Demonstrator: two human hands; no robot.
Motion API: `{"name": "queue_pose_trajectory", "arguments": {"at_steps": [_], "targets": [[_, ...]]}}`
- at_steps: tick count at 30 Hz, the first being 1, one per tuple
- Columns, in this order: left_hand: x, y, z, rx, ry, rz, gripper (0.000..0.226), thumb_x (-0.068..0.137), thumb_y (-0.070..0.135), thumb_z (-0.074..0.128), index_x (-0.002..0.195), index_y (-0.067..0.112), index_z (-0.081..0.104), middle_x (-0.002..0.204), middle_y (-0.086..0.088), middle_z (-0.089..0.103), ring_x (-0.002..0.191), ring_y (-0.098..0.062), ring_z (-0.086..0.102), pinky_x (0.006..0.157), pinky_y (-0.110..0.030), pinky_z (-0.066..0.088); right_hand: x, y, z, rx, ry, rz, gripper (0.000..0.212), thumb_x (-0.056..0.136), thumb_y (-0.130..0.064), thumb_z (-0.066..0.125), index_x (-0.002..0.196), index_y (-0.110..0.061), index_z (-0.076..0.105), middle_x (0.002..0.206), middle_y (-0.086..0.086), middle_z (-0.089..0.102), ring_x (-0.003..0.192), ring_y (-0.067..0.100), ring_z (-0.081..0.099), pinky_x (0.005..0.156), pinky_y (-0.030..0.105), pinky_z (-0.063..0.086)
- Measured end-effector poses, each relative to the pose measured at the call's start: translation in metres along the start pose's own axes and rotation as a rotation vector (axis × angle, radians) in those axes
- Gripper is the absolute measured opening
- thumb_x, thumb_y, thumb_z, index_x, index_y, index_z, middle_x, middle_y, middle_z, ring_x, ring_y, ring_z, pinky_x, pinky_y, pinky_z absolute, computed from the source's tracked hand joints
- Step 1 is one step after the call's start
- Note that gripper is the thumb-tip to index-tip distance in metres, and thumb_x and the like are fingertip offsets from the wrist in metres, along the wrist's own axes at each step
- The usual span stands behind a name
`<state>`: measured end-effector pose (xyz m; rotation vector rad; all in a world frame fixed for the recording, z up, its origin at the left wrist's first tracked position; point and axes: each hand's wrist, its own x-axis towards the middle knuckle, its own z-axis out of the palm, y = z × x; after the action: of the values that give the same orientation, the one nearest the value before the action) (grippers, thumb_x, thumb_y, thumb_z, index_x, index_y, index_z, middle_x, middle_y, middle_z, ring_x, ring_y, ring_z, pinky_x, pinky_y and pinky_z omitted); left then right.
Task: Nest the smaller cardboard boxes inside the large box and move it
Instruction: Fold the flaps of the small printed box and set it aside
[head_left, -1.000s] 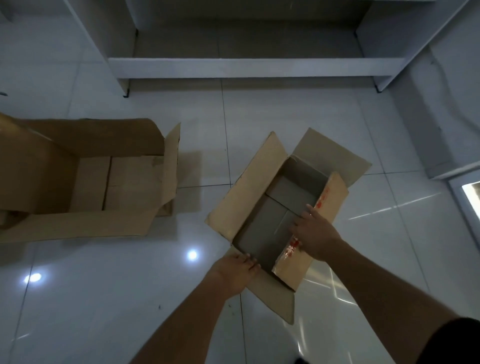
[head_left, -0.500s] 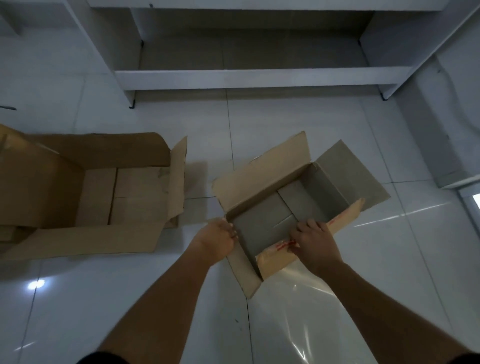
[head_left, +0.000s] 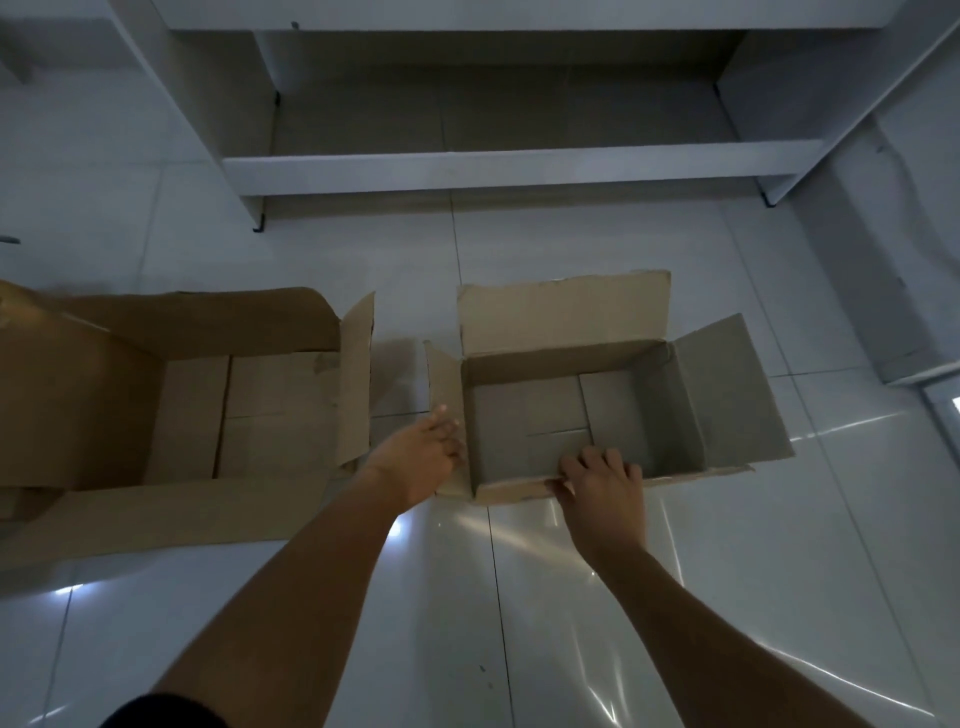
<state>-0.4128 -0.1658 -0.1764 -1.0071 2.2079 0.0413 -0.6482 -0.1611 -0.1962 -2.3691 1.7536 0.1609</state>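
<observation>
On tiled floor (head_left: 519, 597), smaller box (head_left: 524, 431) now sits squared beside large box (head_left: 249, 405).

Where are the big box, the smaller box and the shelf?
large box (head_left: 270, 410), head view, on its inside bottom.
smaller box (head_left: 524, 415), head view, on its inside bottom.
shelf (head_left: 509, 169), head view, on its front edge.

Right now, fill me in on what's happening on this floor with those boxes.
A person is crouched over a smaller cardboard box standing open and empty on the tiled floor. The left hand grips its left side flap, while the right hand holds the near wall, fingers curled over the rim. The large box sits open to the left, apart from it, with nothing nested inside yet.
</observation>
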Motion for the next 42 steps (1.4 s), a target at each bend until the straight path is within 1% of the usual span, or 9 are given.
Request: {"name": "queue_pose_trajectory", "arguments": {"at_steps": [6,9,12,15,17,21,26,31,42], "targets": [[0.003,-0.019,0.003,-0.086,-0.068,-0.033,0.054,0.098,0.011,0.041,0.150,0.013,0.024,0.160,-0.010,0.020,0.149,-0.028,0.007,0.121,-0.045,-0.003,0.002,-0.012,-0.003,0.018,-0.022,-0.058,0.005,0.086,-0.022,0.066,0.091,-0.022,0.069,0.084,-0.001,0.069,0.083,0.024,0.061,0.079,0.039,0.047],[0.003,-0.022,0.006,-0.119,-0.099,-0.055,0.053,0.099,0.012,0.038,0.150,0.015,0.024,0.161,-0.008,0.019,0.150,-0.027,0.007,0.121,-0.044,-0.003,-0.011,-0.013,-0.003,0.040,-0.023,-0.089,0.024,0.073,-0.009,0.078,0.092,-0.023,0.074,0.082,-0.002,0.072,0.078,0.024,0.067,0.082,0.043,0.053],[0.003,-0.023,0.007,-0.130,-0.097,-0.071,0.054,0.099,0.011,0.039,0.150,0.014,0.024,0.160,-0.008,0.020,0.149,-0.026,0.008,0.121,-0.045,-0.003,-0.026,-0.009,0.008,0.050,-0.035,-0.121,0.050,0.066,-0.005,0.082,0.111,-0.024,0.071,0.103,0.001,0.073,0.096,0.025,0.068,0.092,0.052,0.051],[0.002,-0.020,0.008,-0.106,-0.076,-0.074,0.056,0.098,0.012,0.041,0.151,0.013,0.021,0.161,-0.010,0.017,0.150,-0.027,0.007,0.121,-0.045,-0.003,-0.039,-0.005,0.022,0.025,-0.291,-0.119,0.062,0.094,-0.016,0.051,0.149,-0.031,0.027,0.154,0.002,0.035,0.143,0.022,0.028,0.118,0.054,0.016],[-0.002,-0.018,0.008,-0.086,-0.044,-0.082,0.057,0.099,0.012,0.039,0.151,0.011,0.018,0.161,-0.011,0.014,0.150,-0.028,0.004,0.120,-0.045,-0.005,-0.043,-0.005,0.026,0.036,-0.388,-0.093,0.062,0.099,-0.030,0.038,0.152,-0.034,0.007,0.162,-0.002,0.013,0.149,0.019,0.008,0.119,0.052,0.002],[-0.019,-0.018,0.008,-0.106,0.031,-0.109,0.058,0.100,0.013,0.034,0.152,0.009,0.010,0.162,-0.015,0.006,0.149,-0.030,0.000,0.119,-0.046,-0.008,-0.043,-0.017,0.019,0.048,-0.466,-0.128,0.081,0.088,-0.065,0.036,0.152,-0.033,0.000,0.163,-0.002,0.002,0.149,0.018,-0.002,0.117,0.053,-0.006],[-0.052,-0.029,0.010,-0.262,0.179,-0.194,0.069,0.095,0.010,0.034,0.151,0.010,-0.005,0.162,-0.013,-0.003,0.149,-0.029,-0.004,0.118,-0.044,-0.011,-0.030,-0.052,-0.008,0.136,-0.400,-0.062,0.079,0.086,-0.074,0.019,0.151,-0.028,0.018,0.160,-0.002,0.022,0.147,0.015,0.016,0.119,0.050,0.003],[-0.096,-0.045,0.017,-0.489,0.296,-0.326,0.073,0.090,0.007,0.040,0.152,0.013,0.003,0.162,-0.010,0.005,0.150,-0.025,0.001,0.120,-0.041,-0.007,-0.020,-0.103,-0.043,0.225,-0.324,0.004,0.059,0.096,-0.058,0.028,0.146,-0.028,0.030,0.150,-0.002,0.041,0.138,0.020,0.036,0.119,0.047,0.014],[-0.201,-0.112,0.087,-0.926,0.317,-0.677,0.066,0.092,0.015,0.048,0.151,0.016,0.018,0.157,-0.007,0.026,0.146,-0.021,0.021,0.123,-0.040,0.012,0.005,-0.224,-0.077,0.328,-0.236,0.058,0.046,0.098,-0.029,0.045,0.141,-0.013,0.040,0.137,0.012,0.050,0.122,0.030,0.049,0.104,0.040,0.040]]}}
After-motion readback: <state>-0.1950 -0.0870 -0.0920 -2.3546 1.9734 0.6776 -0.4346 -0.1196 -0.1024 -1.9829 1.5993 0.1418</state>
